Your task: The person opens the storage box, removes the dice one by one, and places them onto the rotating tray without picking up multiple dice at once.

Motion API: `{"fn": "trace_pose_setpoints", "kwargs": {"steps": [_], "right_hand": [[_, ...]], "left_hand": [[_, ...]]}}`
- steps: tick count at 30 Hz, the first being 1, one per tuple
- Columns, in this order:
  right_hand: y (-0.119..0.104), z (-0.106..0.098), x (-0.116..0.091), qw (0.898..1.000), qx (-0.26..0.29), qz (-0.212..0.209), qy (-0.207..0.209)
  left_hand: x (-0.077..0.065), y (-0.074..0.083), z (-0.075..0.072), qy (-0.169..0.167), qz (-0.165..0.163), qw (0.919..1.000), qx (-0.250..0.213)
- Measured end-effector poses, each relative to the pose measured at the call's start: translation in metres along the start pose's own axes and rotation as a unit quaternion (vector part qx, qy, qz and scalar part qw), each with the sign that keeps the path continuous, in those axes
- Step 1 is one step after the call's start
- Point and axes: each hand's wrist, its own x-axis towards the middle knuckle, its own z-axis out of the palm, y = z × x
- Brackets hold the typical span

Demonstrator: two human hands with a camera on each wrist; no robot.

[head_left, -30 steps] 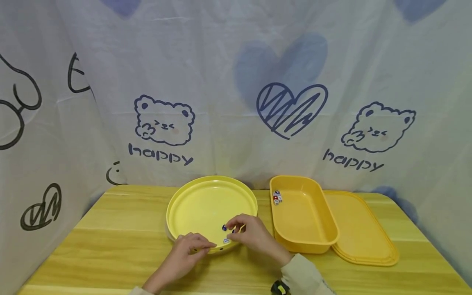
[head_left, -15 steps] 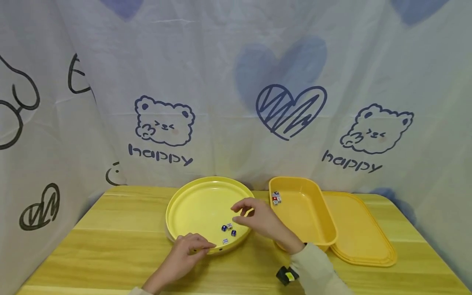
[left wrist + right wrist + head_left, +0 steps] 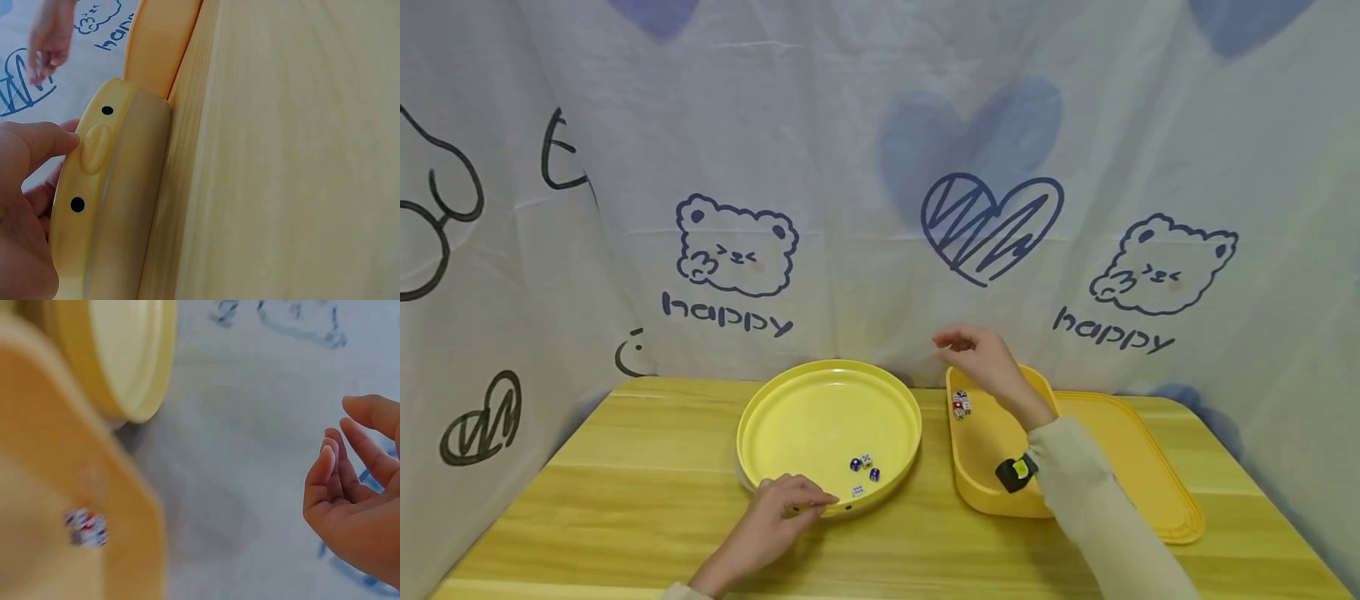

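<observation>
"Where do things stand?"

"On a wooden table (image 3: 625,475), a round yellow tray (image 3: 820,425) sits with a deep orange-yellow box (image 3: 1000,500) at its three o'clock. A left hand (image 3: 775,512) pinches the tray's edge at six o'clock; a right hand (image 3: 988,364) hovers over the box's eleven o'clock, fingers loosely bent, holding nothing."

"And smallest of all?"

"Four loose dice (image 3: 856,465) inside the tray, toward five o'clock; a clustered handful of dice (image 3: 966,408), the box's ten o'clock. A downward tug by the left hand could tip the tray, spilling the four."
</observation>
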Motion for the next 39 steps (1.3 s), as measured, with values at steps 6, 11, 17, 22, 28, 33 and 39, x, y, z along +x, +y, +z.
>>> {"fn": "trace_pose_setpoints", "kwargs": {"steps": [6,11,17,22,28,33,39], "right_hand": [[0.035,-0.001,0.008,0.997,0.028,0.065,0.013],[0.055,0.001,0.016,0.996,0.030,0.087,0.023],[0.079,0.002,0.022,0.991,0.070,0.111,0.027],[0.100,0.002,0.024,0.978,0.115,0.169,0.050],[0.117,0.008,0.025,0.982,0.077,0.163,0.056],[0.131,0.014,0.021,0.978,0.082,0.183,0.053],[0.139,0.020,0.017,0.964,0.122,0.231,0.053]], "left_hand": [[-0.004,-0.001,0.002,-0.002,0.002,1.0000,-0.002],[-0.004,0.000,0.003,0.005,0.008,0.9999,-0.008],[-0.003,-0.001,0.003,0.004,0.003,1.0000,0.000],[-0.001,-0.002,0.002,0.005,0.012,0.9999,-0.003],[-0.001,-0.002,0.000,0.004,0.003,1.0000,-0.002],[0.000,0.000,-0.003,0.000,0.003,1.0000,0.001],[0.002,0.000,-0.004,-0.005,0.000,0.9999,-0.009]]}}
